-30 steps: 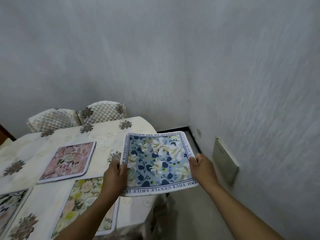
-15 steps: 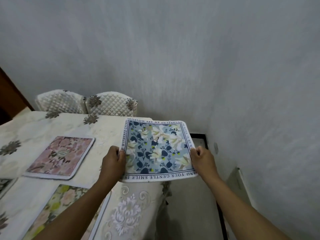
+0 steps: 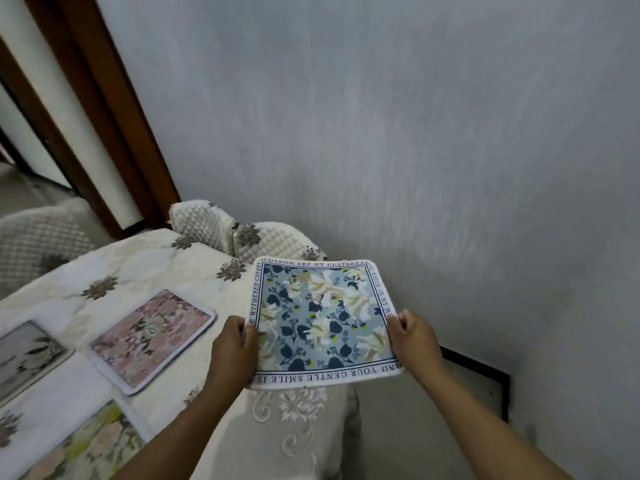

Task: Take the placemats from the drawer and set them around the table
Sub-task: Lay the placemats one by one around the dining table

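Left hand (image 3: 232, 348) & right hand (image 3: 414, 341) each pinched a side edge of the blue floral placemat (image 3: 320, 323), held flat w/ thumbs on top, over the desk (image 3: 145, 261) corner at approx 5 o'clock of the desk. Pink placemat (image 3: 152, 339) lay at 9 o'clock of the blue one, grey placemat (image 3: 26, 355) & yellow-green placemat (image 3: 86, 448) further left. Quilted chair (image 3: 204, 225) stood at 11 o'clock.

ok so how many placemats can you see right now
4: a blue placemat held in both hands, plus pink, grey and yellow-green ones lying on the table. More may be out of frame.
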A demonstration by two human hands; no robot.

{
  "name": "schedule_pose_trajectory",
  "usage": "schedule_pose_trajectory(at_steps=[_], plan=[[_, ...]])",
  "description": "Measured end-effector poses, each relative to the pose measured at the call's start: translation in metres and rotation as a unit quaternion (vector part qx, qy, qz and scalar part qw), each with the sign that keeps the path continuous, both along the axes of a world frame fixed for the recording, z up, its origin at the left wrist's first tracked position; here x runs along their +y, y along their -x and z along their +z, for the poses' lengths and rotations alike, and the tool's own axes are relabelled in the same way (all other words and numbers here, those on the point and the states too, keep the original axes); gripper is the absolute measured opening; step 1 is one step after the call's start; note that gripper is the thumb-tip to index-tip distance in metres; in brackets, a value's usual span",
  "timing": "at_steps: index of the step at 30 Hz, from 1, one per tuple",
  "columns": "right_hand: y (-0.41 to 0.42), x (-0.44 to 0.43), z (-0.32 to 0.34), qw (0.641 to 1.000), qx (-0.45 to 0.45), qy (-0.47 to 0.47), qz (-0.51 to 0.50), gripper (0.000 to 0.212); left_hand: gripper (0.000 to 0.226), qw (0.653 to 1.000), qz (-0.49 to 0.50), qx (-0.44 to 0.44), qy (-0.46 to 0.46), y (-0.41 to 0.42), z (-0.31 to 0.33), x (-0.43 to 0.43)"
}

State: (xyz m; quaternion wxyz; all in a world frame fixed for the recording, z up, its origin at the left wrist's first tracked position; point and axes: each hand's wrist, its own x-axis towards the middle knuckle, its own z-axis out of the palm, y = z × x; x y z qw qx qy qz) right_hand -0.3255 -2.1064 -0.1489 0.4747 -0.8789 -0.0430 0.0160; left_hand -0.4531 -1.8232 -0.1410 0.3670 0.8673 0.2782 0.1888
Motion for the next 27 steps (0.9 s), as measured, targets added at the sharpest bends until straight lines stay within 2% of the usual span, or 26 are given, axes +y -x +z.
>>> schedule_pose_trajectory(at_steps=[9, 14, 19, 23, 27], plan=[[-0.162, 0.071, 0.007, 0.985, 0.001, 0.024, 0.172, 0.039, 0.022, 0.985, 0.171, -0.016, 0.011, -0.080, -0.002, 0.013], [-0.257, 0.120, 0.003, 0.979, 0.010, -0.007, 0.201, 0.040, 0.022, 0.977, 0.209, -0.043, -0.004, -0.159, -0.019, 0.047], [-0.348, 0.172, 0.006, 0.966, 0.018, 0.016, 0.257, 0.037, 0.024, 0.965, 0.261, -0.039, -0.006, -0.226, -0.025, 0.074], [-0.401, 0.230, 0.000, 0.947, 0.002, 0.031, 0.320, 0.040, 0.024, 0.944, 0.327, -0.035, 0.015, -0.251, -0.021, 0.087], [-0.439, 0.300, -0.022, 0.909, 0.011, 0.041, 0.415, 0.043, 0.024, 0.903, 0.429, -0.030, 0.014, -0.265, -0.026, 0.091]])
